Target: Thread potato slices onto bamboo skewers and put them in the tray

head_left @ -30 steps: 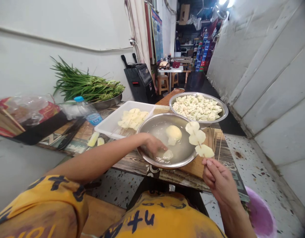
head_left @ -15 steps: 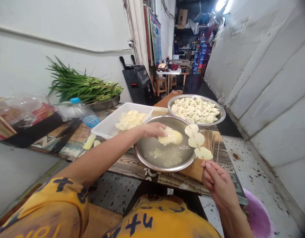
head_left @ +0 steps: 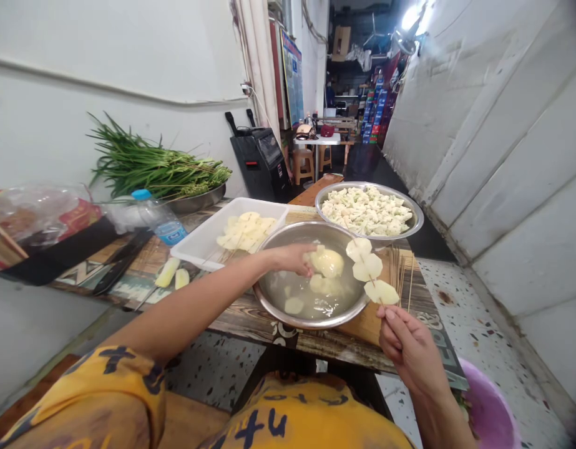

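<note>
My left hand [head_left: 294, 258] is over the cloudy water in the steel basin [head_left: 311, 323], its fingers apart beside pale potato slices [head_left: 327, 262] and holding nothing that I can see. More slices lie lower in the water. Right of the basin, my right hand [head_left: 402, 333] pinches the lower end of a thin wooden skewer with three slices [head_left: 367, 267] threaded along it, tilted up and left. Behind the basin, a white plastic tray [head_left: 194, 248] holds skewered slices [head_left: 246, 231].
A steel bowl of cauliflower pieces [head_left: 367, 211] stands behind the basin. Bare skewers [head_left: 399, 271] lie on a board at right. Leftward are potato pieces [head_left: 167, 272], a water bottle [head_left: 168, 227], a dark knife [head_left: 122, 262] and green stalks [head_left: 151, 165]. A purple tub [head_left: 493, 405] is below right.
My left hand has let go of the slices it held and shifted slightly left and down. Those slices now lie in the water. My right hand still holds the skewer, slightly lower left.
</note>
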A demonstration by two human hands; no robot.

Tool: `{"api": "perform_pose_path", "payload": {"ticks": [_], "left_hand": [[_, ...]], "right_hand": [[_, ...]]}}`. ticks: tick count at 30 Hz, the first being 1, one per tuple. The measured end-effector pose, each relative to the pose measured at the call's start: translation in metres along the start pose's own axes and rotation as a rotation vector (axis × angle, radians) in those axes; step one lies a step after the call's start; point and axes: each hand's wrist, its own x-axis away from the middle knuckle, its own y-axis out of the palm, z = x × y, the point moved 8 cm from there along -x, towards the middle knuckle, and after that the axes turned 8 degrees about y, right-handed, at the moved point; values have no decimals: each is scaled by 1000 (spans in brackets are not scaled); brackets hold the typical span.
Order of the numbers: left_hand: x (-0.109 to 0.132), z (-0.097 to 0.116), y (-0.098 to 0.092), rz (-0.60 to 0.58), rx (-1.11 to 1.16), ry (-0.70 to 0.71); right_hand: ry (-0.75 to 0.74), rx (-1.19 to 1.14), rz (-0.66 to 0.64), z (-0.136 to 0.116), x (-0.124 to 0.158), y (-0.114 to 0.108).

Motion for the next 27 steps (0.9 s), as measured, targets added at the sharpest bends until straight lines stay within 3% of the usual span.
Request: {"api": "perform_pose_path", "payload": {"ticks": [4,7,10,15,18,20,23,25,27], "left_hand": [[3,17,-12,67,-434,3],[12,32,-17,122,-829,-109],[18,41,0,99,-1025,-165],[9,39,69,-254,-921,11],[2,40,92,-414,-891,185],[0,35,96,-520,-847,217],[4,25,85,-622,-639,163],[7,21,70,-588,-438,112],[9,19,50,-470,-231,83]], "right_hand": [[-10,0,4,-1,1,-1],[-11,-1,5,-2,2,-1],[-10,-1,4,-3,3,2],[-14,-2,-11,-4,4,6],[-12,0,-12,-3,5,4],[-15,2,-8,-3,5,1],[-25,3,0,-3,6,-3],[-27,0,3,-3,6,-3],[-24,4,2,-3,6,-3]]}}
